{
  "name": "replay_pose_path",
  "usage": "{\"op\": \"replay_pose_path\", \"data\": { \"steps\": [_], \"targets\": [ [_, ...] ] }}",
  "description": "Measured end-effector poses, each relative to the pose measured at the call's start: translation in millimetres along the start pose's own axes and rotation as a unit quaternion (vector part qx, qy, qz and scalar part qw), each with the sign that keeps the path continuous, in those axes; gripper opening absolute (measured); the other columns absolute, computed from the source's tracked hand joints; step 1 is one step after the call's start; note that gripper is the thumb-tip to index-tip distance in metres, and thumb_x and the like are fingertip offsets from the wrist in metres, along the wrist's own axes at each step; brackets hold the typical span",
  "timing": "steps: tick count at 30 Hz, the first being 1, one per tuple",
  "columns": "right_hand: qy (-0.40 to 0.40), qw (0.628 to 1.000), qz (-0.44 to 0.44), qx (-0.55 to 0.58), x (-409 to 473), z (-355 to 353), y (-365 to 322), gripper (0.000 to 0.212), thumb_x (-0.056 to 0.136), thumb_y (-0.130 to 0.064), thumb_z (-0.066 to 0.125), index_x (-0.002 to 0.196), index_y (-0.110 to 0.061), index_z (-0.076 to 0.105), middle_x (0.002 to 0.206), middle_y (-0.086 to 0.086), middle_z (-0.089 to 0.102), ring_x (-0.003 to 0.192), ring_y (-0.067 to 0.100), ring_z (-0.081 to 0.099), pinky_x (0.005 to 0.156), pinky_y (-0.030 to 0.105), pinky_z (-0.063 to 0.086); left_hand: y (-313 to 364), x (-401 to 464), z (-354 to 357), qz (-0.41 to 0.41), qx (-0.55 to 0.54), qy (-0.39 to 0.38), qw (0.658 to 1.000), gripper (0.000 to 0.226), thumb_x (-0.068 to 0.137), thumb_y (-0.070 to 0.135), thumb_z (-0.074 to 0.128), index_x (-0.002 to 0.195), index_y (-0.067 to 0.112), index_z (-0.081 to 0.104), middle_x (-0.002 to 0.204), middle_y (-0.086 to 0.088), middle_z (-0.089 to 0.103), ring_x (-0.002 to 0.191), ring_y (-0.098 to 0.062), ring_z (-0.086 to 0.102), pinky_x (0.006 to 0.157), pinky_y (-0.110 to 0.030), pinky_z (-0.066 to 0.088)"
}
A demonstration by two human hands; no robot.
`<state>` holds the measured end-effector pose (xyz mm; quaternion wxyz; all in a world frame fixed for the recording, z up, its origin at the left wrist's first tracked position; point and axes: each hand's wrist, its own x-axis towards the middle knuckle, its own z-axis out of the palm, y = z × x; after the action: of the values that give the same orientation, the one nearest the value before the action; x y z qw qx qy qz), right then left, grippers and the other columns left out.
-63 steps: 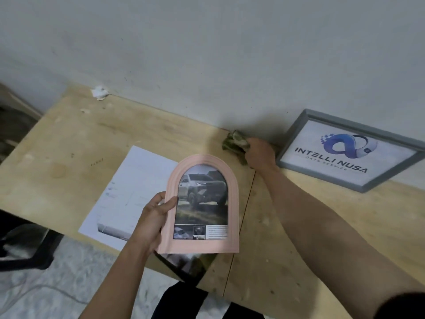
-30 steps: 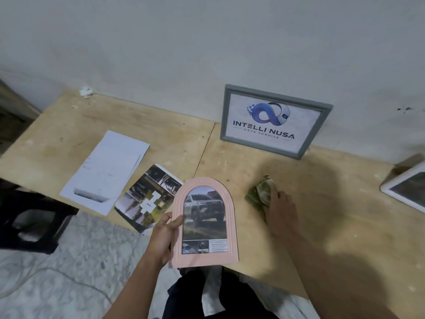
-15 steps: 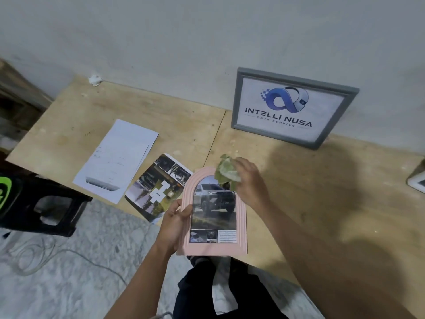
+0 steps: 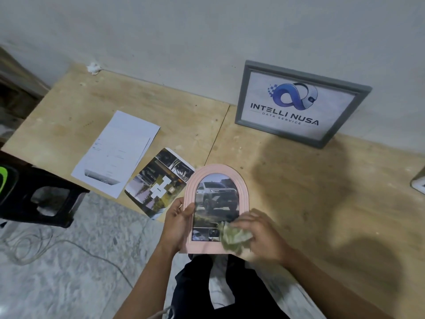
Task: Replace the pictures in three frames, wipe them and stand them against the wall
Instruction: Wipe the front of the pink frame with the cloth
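Note:
A pink arched frame (image 4: 215,174) with a car picture is held over the table's front edge. My left hand (image 4: 177,223) grips its left side. My right hand (image 4: 259,233) presses a crumpled green cloth (image 4: 231,236) on the frame's lower right corner. A grey frame (image 4: 301,104) with a blue logo print leans upright against the wall at the back. At the far right edge, only a corner of a white frame (image 4: 419,184) shows.
White sheets (image 4: 117,153) and a photo collage print (image 4: 159,183) lie on the plywood table (image 4: 161,116) to the left. A white scrap (image 4: 93,67) sits at the back corner. A black stool (image 4: 39,196) stands left, with a cable (image 4: 46,245) on the floor.
My right hand carried the cloth from the tabletop onto the pink frame, then slid it from the arch top down to the lower right corner. My left hand kept its grip.

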<state>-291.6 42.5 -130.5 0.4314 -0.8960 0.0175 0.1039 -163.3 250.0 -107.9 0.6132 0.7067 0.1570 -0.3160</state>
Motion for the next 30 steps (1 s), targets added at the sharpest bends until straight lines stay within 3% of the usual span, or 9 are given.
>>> {"op": "replay_pose_path", "data": {
  "steps": [5,10,14,18,20,22,24,28,30],
  "targets": [
    [0.19,0.973,0.13,0.009,79,-37,-14,0.076,0.072,0.014,0.059,0.138,-0.023,0.053,0.127,-0.003,0.059,0.115,0.019,0.048,0.096,0.031,0.043,2,-1,0,0.003,-0.01,-0.009,1.0,0.028,0.099,0.01,0.059,0.089,0.032,0.073,0.085,-0.02,0.06,0.073,-0.031,0.051,0.064,-0.039,0.042],
    [0.105,0.989,0.012,-0.101,91,6,-46,0.065,0.075,0.004,0.065,0.13,-0.029,0.06,0.134,-0.005,0.059,0.117,0.025,0.051,0.104,0.039,0.038,3,-4,2,0.015,-0.047,-0.011,0.999,0.025,0.098,0.005,0.056,0.094,0.023,0.073,0.081,-0.012,0.071,0.063,-0.024,0.065,0.055,-0.027,0.052],
    [-0.005,0.993,-0.069,-0.098,31,41,-42,0.071,0.072,0.005,0.058,0.131,-0.034,0.058,0.135,-0.015,0.055,0.112,0.017,0.048,0.091,0.021,0.035,-3,-1,1,0.002,-0.092,-0.002,0.996,0.014,0.098,0.003,0.056,0.105,0.008,0.066,0.091,-0.019,0.072,0.076,-0.032,0.067,0.071,-0.044,0.055],
    [-0.066,0.997,0.01,0.024,9,13,-30,0.063,0.072,0.013,0.05,0.118,-0.024,0.07,0.111,-0.007,0.066,0.099,0.007,0.056,0.087,0.022,0.043,-15,-1,-3,-0.009,-0.051,0.042,0.998,0.006,0.097,0.008,0.06,0.096,0.007,0.066,0.081,-0.016,0.064,0.067,-0.027,0.054,0.061,-0.04,0.047],
    [0.009,0.99,0.078,0.114,24,-13,-28,0.051,0.078,0.013,0.05,0.105,-0.022,0.074,0.094,-0.004,0.068,0.078,0.006,0.06,0.069,0.024,0.048,-16,-2,-2,-0.007,-0.029,0.045,0.999,0.008,0.096,0.01,0.061,0.096,0.004,0.065,0.078,-0.014,0.062,0.064,-0.024,0.052,0.056,-0.032,0.041],
    [0.159,0.952,0.14,0.22,49,-33,-29,0.049,0.082,0.012,0.05,0.099,-0.029,0.071,0.091,-0.001,0.07,0.069,0.004,0.062,0.061,0.019,0.047,-17,-5,0,-0.011,-0.022,0.04,0.999,0.01,0.096,0.01,0.061,0.098,0.002,0.065,0.076,-0.013,0.062,0.063,-0.024,0.053,0.056,-0.031,0.042],
    [0.215,0.938,0.163,0.218,76,-36,-32,0.048,0.085,0.008,0.053,0.106,-0.031,0.071,0.097,-0.004,0.07,0.077,0.002,0.064,0.068,0.015,0.049,-16,-9,5,-0.011,-0.017,0.029,0.999,0.008,0.097,0.01,0.06,0.094,0.005,0.065,0.071,-0.012,0.06,0.057,-0.022,0.05,0.052,-0.029,0.04],
    [0.104,0.991,0.059,0.063,91,7,-54,0.045,0.08,0.015,0.058,0.114,-0.012,0.071,0.118,0.006,0.07,0.106,0.025,0.064,0.098,0.036,0.048,-12,-13,19,0.007,-0.095,0.026,0.995,0.017,0.102,0.01,0.052,0.089,0.001,0.057,0.085,-0.021,0.056,0.076,-0.029,0.051,0.075,-0.042,0.043],
    [0.062,0.997,0.026,0.024,67,30,-60,0.057,0.075,0.015,0.058,0.12,-0.018,0.068,0.126,-0.001,0.065,0.114,0.018,0.057,0.103,0.03,0.04,-9,-9,21,0.004,-0.153,0.056,0.987,0.017,0.102,0.006,0.05,0.086,0.003,0.055,0.088,-0.021,0.055,0.082,-0.03,0.05,0.082,-0.046,0.041]
  ]
}}
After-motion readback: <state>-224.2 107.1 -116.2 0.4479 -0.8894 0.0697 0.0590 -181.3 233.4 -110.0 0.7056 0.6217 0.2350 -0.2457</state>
